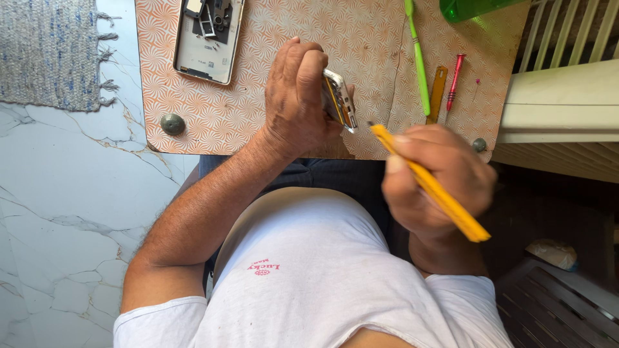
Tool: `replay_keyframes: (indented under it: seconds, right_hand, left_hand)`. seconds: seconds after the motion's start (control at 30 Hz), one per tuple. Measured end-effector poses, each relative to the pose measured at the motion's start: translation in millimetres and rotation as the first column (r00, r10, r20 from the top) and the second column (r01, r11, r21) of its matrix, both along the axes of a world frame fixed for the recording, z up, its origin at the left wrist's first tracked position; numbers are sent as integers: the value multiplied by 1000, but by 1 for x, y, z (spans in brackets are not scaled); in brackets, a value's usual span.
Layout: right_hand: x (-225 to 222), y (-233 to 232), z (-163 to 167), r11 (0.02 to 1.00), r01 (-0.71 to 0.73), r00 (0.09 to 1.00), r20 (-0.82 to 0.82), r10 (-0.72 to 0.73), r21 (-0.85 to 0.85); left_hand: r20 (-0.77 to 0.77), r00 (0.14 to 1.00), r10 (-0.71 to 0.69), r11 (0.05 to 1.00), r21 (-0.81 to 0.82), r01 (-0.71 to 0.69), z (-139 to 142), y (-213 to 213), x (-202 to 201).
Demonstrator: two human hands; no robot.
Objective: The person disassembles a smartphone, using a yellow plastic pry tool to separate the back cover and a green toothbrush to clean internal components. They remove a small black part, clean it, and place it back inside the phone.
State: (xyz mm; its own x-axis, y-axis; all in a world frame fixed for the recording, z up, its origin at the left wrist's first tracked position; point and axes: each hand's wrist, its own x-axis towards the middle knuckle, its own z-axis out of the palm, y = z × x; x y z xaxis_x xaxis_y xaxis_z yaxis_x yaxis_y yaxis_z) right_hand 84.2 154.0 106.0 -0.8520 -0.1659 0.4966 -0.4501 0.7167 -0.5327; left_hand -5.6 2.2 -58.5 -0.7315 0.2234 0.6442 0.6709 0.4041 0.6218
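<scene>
My left hand (298, 96) grips an opened phone body (340, 100), held on edge above the near side of a small table (277, 122) covered in an orange patterned sheet. My right hand (438, 177) holds a yellow screwdriver (429, 183), its dark tip pointing up-left, close to the lower end of the phone. The right hand is slightly blurred.
A phone back cover with loose parts (207, 38) lies at the table's far left. A green tool (418, 55), an orange pry tool (437, 93) and a red screwdriver (454, 80) lie at the right. A green bottle (474, 8) stands at the far edge. A woven rug (48, 51) lies on the marble floor.
</scene>
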Motion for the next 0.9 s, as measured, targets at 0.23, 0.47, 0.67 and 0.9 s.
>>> replay_keyframes:
  seconds: [0.23,0.47,0.67,0.9]
  right_hand:
    - [-18,29,-27,996,72,997,-8,-72,-61]
    - [-54,45,-71,617,20,889,296,349,-786]
    - [-57,61,-66,176,281,738,329,589,-944]
    - [-60,69,-98,410,312,793,473,384,-857]
  left_hand:
    - [-12,1000,10,1000,27,-10,5,1,-2]
    - [15,1000,15,990,138,-17,15,-8,-6]
    - [70,997,13,983,180,-26,20,-13,-4]
    - [-12,999,-36,994,106,37,16,-10,-7]
